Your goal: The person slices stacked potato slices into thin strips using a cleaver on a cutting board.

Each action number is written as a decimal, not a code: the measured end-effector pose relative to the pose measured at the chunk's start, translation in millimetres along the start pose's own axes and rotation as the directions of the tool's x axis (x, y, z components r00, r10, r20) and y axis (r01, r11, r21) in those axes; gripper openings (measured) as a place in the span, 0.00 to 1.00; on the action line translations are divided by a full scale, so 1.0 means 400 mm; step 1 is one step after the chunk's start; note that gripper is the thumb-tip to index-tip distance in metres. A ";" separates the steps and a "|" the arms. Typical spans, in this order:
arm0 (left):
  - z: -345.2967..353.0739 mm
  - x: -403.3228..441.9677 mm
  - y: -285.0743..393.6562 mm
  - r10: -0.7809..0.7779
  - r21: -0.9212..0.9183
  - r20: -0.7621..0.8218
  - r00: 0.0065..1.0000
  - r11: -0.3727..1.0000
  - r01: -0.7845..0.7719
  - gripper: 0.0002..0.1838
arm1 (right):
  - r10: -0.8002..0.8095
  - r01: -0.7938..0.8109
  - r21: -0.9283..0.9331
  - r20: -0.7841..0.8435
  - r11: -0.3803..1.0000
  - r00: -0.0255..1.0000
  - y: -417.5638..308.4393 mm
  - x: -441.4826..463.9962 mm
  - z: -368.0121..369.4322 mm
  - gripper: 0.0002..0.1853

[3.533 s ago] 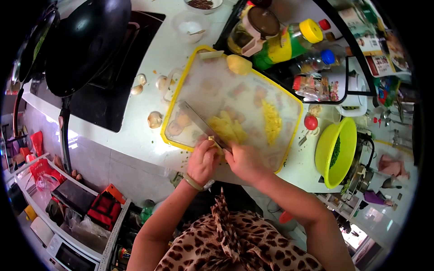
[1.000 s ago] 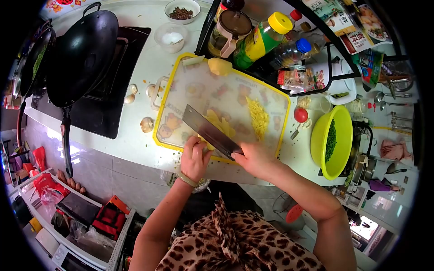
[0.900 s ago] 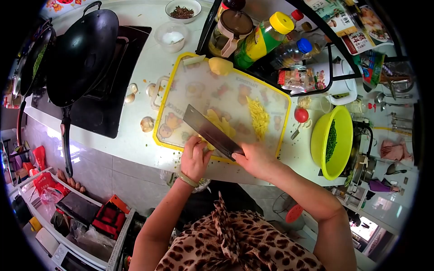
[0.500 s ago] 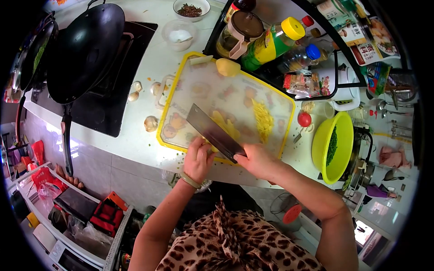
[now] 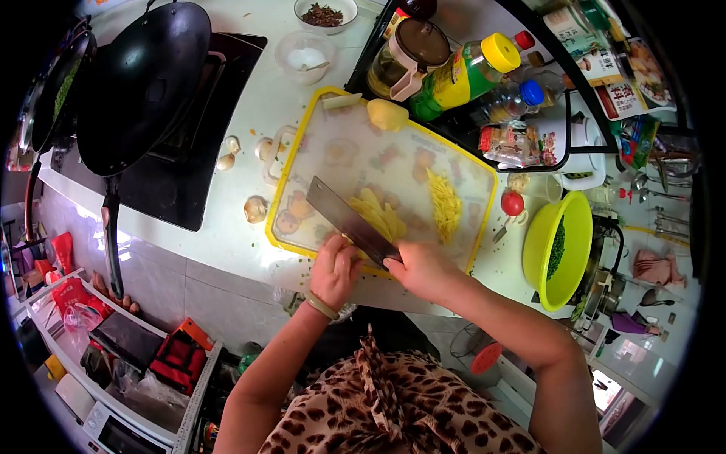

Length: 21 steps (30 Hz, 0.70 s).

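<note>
My right hand (image 5: 423, 268) is wrapped round the handle of a broad cleaver (image 5: 348, 221), whose blade slants up and left over the lower part of a yellow-rimmed cutting board (image 5: 491, 204). Beside the blade, my left hand (image 5: 335, 268) has its fingers curled at the board's lower edge, pressed on a yellow piece mostly hidden by the fingers and blade. Potato slices (image 5: 382, 214) lie just right of the cleaver. A pile of thin yellow shreds (image 5: 445, 204) is farther right. A peeled potato (image 5: 387, 115) and a pale piece (image 5: 342, 101) rest at the board's top edge.
A black wok (image 5: 147, 91) stands on the cooktop (image 5: 181, 193) at left. Garlic (image 5: 255, 209) lies left of the board. A rack of bottles (image 5: 461, 79) is behind it. At right are a tomato (image 5: 512, 203) and a green basin (image 5: 538, 242) with chopped greens.
Since 3.5 seconds ago, the cleaver blade has tilted flatter, showing its broad face. Within the last half second, both hands shift only slightly and the view moves a little.
</note>
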<state>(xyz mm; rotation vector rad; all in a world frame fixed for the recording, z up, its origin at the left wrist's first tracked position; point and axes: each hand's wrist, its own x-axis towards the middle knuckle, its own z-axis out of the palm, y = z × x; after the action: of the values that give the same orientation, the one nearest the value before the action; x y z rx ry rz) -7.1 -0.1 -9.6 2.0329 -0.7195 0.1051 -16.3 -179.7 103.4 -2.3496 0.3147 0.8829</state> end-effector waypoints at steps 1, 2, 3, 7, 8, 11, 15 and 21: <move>0.000 0.000 0.001 0.001 -0.003 0.002 1.000 1.000 -0.001 0.21 | -0.021 0.021 -0.008 -0.006 1.000 1.000 0.003 0.000 0.004 0.16; 0.001 0.000 0.002 0.006 0.000 -0.005 1.000 1.000 -0.006 0.21 | -0.041 0.041 -0.017 -0.012 0.999 0.999 0.006 -0.002 0.006 0.15; 0.001 0.000 0.002 0.009 0.005 -0.014 1.000 1.000 -0.009 0.21 | -0.039 0.039 -0.017 -0.011 0.999 0.999 0.006 -0.004 0.008 0.15; -0.004 -0.001 -0.001 -0.007 -0.002 0.009 1.000 1.000 0.007 0.21 | -0.077 0.078 0.014 -0.068 0.997 0.995 0.009 -0.004 0.029 0.14; -0.005 -0.002 -0.002 0.003 -0.006 0.008 1.000 1.000 -0.003 0.21 | -0.093 0.095 0.012 -0.093 0.995 0.991 0.014 -0.002 0.037 0.13; -0.004 -0.003 -0.002 0.012 0.007 0.013 1.000 1.000 -0.012 0.22 | -0.161 0.153 -0.052 -0.188 0.987 0.969 0.003 0.029 0.091 0.12; 0.001 -0.005 -0.005 0.032 0.017 -0.005 0.999 0.999 -0.032 0.21 | -0.154 0.148 -0.041 -0.289 0.988 0.945 -0.003 0.030 0.125 0.13; -0.015 -0.006 0.001 0.026 0.062 0.037 0.999 0.998 -0.028 0.20 | -0.059 0.092 0.166 -0.194 0.982 0.979 0.020 0.039 0.079 0.15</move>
<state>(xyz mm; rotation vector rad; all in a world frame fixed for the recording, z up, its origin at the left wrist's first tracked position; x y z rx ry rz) -7.9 5.6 -6.8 2.0898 -0.7752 0.1075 -24.1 -166.9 70.6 -2.2685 0.3616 0.5739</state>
